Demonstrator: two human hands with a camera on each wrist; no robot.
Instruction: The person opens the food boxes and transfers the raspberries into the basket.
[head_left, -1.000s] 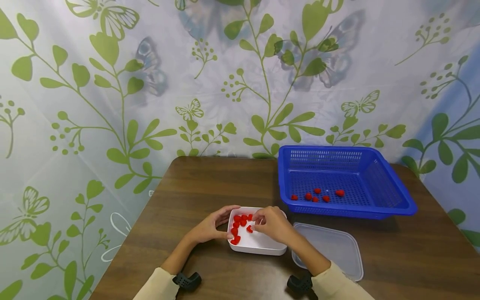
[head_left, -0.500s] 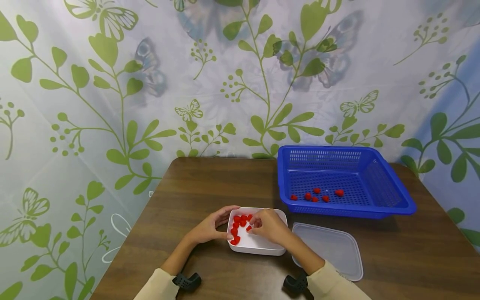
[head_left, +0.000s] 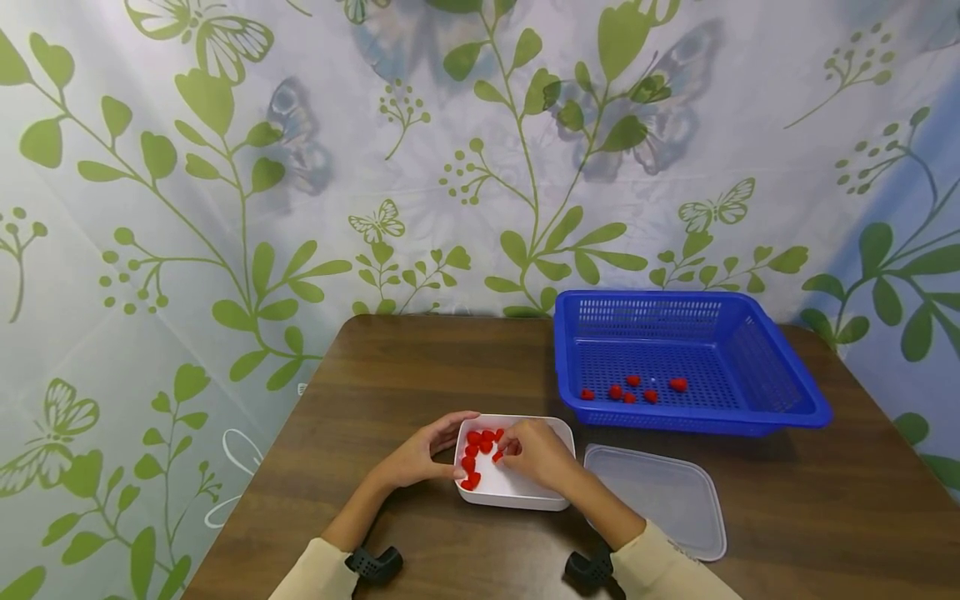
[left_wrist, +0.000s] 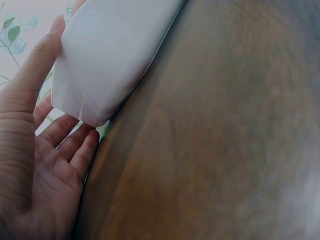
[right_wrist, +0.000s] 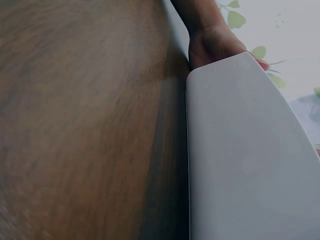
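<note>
A white rectangular box [head_left: 517,498] with no lid on it sits on the table. My left hand [head_left: 414,454] holds its left end, thumb at the near side and fingers round the far side; the left wrist view shows this hand [left_wrist: 55,150] against the box wall [left_wrist: 110,45]. Several small red, strawberry-like pieces [head_left: 469,462] lie along the box's left and far sides. My right hand [head_left: 538,454] reaches into the box and pinches one red piece [head_left: 497,457] low near the floor. In the right wrist view the box wall [right_wrist: 240,140] fills much of the picture; my right hand is not seen there.
A blue perforated basket [head_left: 780,417] stands at the back right, with several red pieces [head_left: 616,392] on its floor. A translucent lid [head_left: 667,496] lies flat right of the box, partly under my right forearm. A patterned cloth [head_left: 420,167] hangs behind the wooden table [head_left: 420,358].
My right hand has moved slightly left and down inside the box, with the red piece at its fingertips. My left hand and the box have stayed in place.
</note>
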